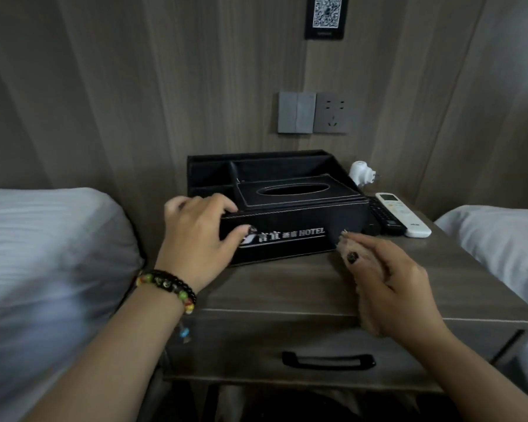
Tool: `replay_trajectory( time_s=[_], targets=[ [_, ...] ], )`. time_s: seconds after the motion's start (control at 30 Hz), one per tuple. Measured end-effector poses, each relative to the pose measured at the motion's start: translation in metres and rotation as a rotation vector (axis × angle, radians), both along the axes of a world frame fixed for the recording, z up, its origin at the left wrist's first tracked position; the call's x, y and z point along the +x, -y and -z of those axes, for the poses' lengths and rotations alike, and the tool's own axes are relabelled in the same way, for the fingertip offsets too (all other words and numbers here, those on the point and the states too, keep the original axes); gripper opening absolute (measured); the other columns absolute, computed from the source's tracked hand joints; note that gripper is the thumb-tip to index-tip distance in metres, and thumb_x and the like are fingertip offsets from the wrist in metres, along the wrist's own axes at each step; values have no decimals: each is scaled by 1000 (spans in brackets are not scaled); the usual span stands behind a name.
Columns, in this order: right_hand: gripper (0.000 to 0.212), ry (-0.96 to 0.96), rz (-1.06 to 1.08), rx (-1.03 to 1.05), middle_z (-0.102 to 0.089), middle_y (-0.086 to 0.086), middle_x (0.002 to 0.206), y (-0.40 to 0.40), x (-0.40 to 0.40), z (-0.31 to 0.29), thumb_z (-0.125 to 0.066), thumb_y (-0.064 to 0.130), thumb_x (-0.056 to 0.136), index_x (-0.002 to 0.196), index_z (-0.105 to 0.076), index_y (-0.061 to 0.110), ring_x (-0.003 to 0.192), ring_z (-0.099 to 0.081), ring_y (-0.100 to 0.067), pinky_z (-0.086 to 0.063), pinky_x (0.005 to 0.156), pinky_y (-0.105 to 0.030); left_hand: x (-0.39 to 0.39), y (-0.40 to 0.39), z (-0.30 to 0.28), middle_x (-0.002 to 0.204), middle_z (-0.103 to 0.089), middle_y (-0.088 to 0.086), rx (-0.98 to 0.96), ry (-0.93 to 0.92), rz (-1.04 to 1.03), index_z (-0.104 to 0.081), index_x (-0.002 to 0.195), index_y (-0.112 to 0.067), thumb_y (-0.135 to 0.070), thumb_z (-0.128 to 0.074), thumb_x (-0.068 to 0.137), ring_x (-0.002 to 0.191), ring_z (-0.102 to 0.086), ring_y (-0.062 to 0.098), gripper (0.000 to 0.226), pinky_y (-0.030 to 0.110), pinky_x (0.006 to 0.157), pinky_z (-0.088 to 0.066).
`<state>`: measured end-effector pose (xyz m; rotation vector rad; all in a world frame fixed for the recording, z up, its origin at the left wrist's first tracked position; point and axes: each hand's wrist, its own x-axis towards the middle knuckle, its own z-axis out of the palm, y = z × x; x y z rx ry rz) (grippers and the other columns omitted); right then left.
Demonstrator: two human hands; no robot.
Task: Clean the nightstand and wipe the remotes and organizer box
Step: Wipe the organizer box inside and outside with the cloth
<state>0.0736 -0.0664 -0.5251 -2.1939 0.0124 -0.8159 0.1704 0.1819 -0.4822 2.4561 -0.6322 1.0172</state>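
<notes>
- Head view: the left hand (pixel 195 236) is gripping the front left corner of the organizer box (pixel 287 220), with the fingers curling over its top edge and the thumb pressing on its front face.
- The right hand (pixel 390 287) is holding a tan fuzzy cloth (pixel 371 312), fingers curled around it, and is touching the cloth to the box's front right lower corner.
- The box is sitting on the nightstand (pixel 302 287), toward the back, between the two hands.
- It is looking black, with light stitching, an oval tissue opening on top, open compartments behind, and silver "HOTEL" lettering in front.
- A black remote (pixel 384 216) and a white remote (pixel 404 216) are lying just beside the box on the right.
</notes>
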Motion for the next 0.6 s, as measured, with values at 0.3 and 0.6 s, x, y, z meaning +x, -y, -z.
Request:
replay_trajectory(
  time_s=[0.3, 0.6],
  targets=[
    [37, 68, -47, 152, -68, 19, 113, -2, -27, 1, -55, 24, 83, 118, -67, 28, 106, -60, 9, -40, 87, -2, -44, -6, 3, 67, -59, -2, 39, 269, 425, -66, 74, -9, -29, -45, 95, 66, -54, 20, 36, 42, 84, -45],
    [32, 115, -131, 410, -73, 19, 101, -20, -57, -10, -58, 1, 93, 108, -69, 27, 98, -66, 2, -47, 83, -11, -39, 29, 13, 42, -44, 7, -432, 376, 444, -45, 43, -3, -32, -24, 104, 42, -44, 23, 71, 38, 71, -43]
  ],
)
